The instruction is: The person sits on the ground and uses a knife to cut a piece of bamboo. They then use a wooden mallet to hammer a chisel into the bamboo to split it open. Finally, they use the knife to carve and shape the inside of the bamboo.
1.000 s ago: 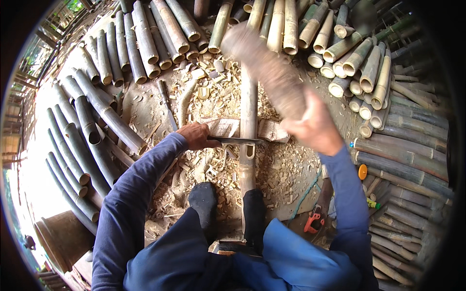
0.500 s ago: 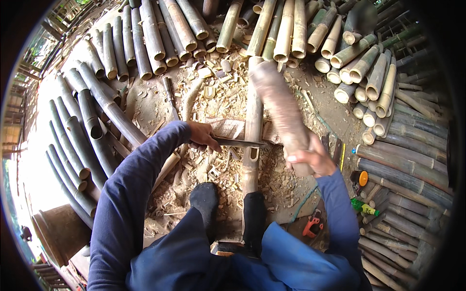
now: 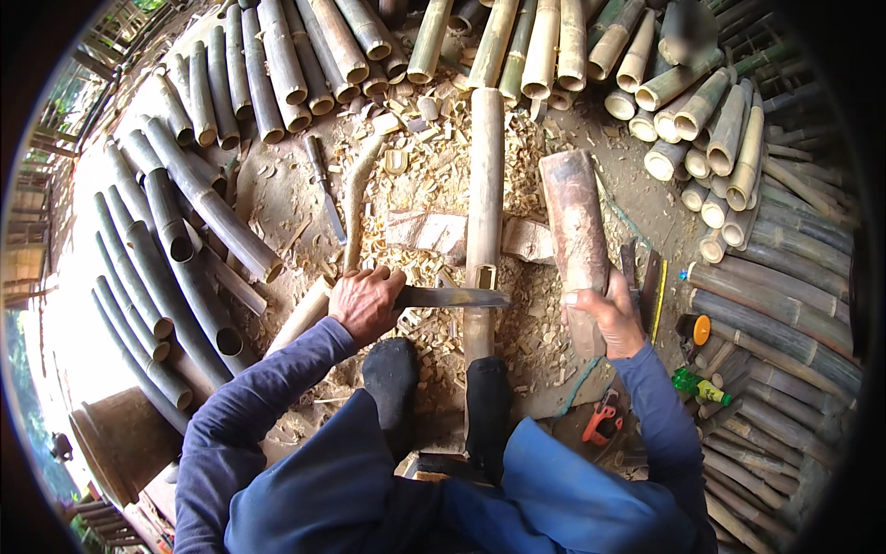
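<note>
My left hand [image 3: 366, 303] is closed round the handle of a large knife [image 3: 452, 297], whose dark blade lies across a bamboo pole [image 3: 484, 185]. The blade sits at the near end of a rectangular hole [image 3: 486, 277] cut into the pole. Just right of the pole, my right hand [image 3: 611, 317] grips the narrow end of a thick wooden mallet [image 3: 577, 217], its broad end pointing away from me. A dark-socked foot [image 3: 487, 397] rests on the near end of the pole, which crosses a wooden block [image 3: 425, 233].
Wood chips [image 3: 434, 166] cover the ground. Bamboo poles stack at left [image 3: 203, 208], far side and right [image 3: 784, 305]. A second knife [image 3: 323, 189] lies left of a stick. At right are a yellow measuring tape [image 3: 659, 300], an orange-handled tool [image 3: 603, 417] and a green bottle [image 3: 700, 385].
The mallet has swung right, away from over the pole. My left hand and the knife have come toward me, the blade shifting from the hole's far end to its near end.
</note>
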Tool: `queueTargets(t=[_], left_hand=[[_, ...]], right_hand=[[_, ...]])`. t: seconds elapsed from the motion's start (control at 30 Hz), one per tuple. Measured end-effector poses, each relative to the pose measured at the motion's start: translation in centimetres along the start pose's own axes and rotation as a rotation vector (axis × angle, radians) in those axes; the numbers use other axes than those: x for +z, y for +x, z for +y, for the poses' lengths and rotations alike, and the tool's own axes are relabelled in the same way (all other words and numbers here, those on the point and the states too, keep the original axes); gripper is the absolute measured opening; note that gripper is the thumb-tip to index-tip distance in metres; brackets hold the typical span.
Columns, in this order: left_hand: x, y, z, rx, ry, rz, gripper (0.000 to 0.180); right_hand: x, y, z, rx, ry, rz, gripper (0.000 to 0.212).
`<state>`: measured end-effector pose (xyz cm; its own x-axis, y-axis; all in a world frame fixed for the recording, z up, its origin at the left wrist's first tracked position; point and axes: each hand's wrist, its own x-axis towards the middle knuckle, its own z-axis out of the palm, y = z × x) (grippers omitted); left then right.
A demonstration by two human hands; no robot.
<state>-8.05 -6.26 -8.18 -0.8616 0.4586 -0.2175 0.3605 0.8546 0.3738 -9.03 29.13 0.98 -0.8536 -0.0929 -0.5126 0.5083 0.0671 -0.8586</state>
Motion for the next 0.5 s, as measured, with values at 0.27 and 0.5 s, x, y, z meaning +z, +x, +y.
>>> queueTargets(t=[0.27, 0.5], left_hand=[[-0.2, -0.5, -0.3, -0.034, -0.014, -0.112, 0.023], [-0.1, -0.1, -0.3, -0.042, 0.039, -0.146, 0.013]], right_hand=[[0.4, 0.8, 1.5, -0.323, -0.520, -0.132, 0.070], [0.9, 0.5, 1.9, -0.790, -1.167, -0.423, 0.061]])
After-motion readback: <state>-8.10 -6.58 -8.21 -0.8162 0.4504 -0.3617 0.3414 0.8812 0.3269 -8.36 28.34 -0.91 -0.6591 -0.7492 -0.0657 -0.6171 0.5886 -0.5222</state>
